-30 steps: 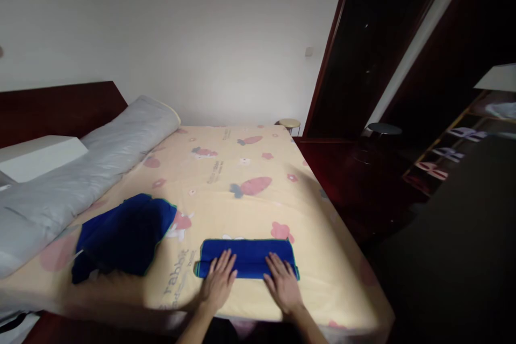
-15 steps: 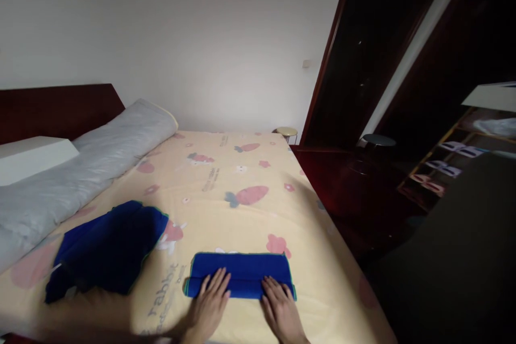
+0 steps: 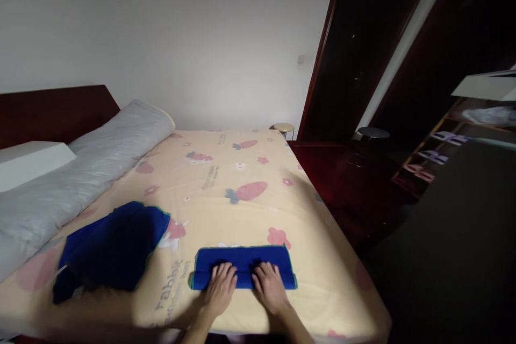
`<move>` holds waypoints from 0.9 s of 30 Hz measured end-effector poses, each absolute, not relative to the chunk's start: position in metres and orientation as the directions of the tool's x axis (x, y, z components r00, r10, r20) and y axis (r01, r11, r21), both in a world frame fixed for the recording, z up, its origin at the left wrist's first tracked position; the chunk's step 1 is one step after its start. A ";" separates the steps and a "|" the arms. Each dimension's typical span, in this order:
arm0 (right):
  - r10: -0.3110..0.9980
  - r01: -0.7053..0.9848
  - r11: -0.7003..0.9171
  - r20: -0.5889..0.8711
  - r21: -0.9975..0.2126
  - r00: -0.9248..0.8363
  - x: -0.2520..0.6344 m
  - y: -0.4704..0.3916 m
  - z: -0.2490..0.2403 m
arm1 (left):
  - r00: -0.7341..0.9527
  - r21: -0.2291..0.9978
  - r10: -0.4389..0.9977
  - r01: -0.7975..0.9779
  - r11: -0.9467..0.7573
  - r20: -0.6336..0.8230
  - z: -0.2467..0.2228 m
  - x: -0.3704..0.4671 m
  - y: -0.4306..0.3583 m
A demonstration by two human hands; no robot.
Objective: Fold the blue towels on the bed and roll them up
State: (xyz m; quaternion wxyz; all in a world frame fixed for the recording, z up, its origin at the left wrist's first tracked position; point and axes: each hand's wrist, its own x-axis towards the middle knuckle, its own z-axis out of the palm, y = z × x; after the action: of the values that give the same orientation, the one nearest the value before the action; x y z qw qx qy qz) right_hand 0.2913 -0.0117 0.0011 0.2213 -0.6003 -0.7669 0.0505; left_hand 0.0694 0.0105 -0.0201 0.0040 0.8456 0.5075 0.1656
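two hands down on one folded blue towel (image 3: pixel 244 267) near the front edge of the bed (image 3: pixel 250 215). left hand (image 3: pixel 220 289) palm-down, fingers spread and laid flat over the towel's near left part, gripping nothing. right hand (image 3: pixel 269 287) the same on the near middle-right part, fingers splayed and pressed onto the cloth, not closed around it. hands close together, thumbs nearly meeting, a narrow strip of blue showing between them. towel folded into a long low rectangle, lying crosswise, extending past both hands on the left and right and away from the wrists toward the far side.

one second blue cloth (image 3: pixel 110 250) lying loose and rumpled to the left, well apart from the left hand, one corner over a pink print on the sheet; possibly more than one piece bundled there, too dark to tell.

one yellow printed sheet covering the bed. one long grey bolster (image 3: pixel 80 172) along the left side, next to one dark wooden headboard (image 3: pixel 52 113). one white block (image 3: pixel 32 164) on the bolster's near left end. two round stools beyond the bed: one pale stool (image 3: pixel 284 128) at the far corner, one dark stool (image 3: pixel 373 133) further right. one dark door frame (image 3: pixel 350 48) behind them.
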 end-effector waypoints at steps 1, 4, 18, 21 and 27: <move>0.944 0.904 0.264 0.284 -0.336 -0.170 0.313 -0.014 0.000 | 0.404 0.148 0.871 0.878 -0.455 0.281 -0.021 0.045 0.013; 0.945 0.924 0.216 0.305 -0.314 -0.117 0.381 -0.026 -0.003 | 0.287 0.090 0.894 0.938 -0.336 0.344 -0.023 -0.031 0.016; 0.961 0.934 0.160 0.265 -0.319 -0.074 0.339 -0.018 -0.019 | 0.291 0.183 0.921 0.922 -0.343 0.259 -0.016 0.044 0.021; 0.961 0.949 0.077 0.277 -0.305 0.011 0.390 -0.027 -0.019 | 0.205 0.118 0.918 0.959 -0.258 0.340 -0.017 -0.012 0.019; 0.963 0.898 0.245 0.200 -0.364 -0.182 0.305 -0.017 -0.005 | 0.461 0.147 0.833 0.841 -0.520 0.305 -0.009 0.070 0.006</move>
State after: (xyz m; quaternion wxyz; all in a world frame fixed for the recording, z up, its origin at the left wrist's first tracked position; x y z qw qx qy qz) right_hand 0.3045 -0.0168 -0.0048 0.1961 -0.6088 -0.7644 0.0820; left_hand 0.0701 0.0058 -0.0092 -0.0120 0.8547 0.4898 0.1713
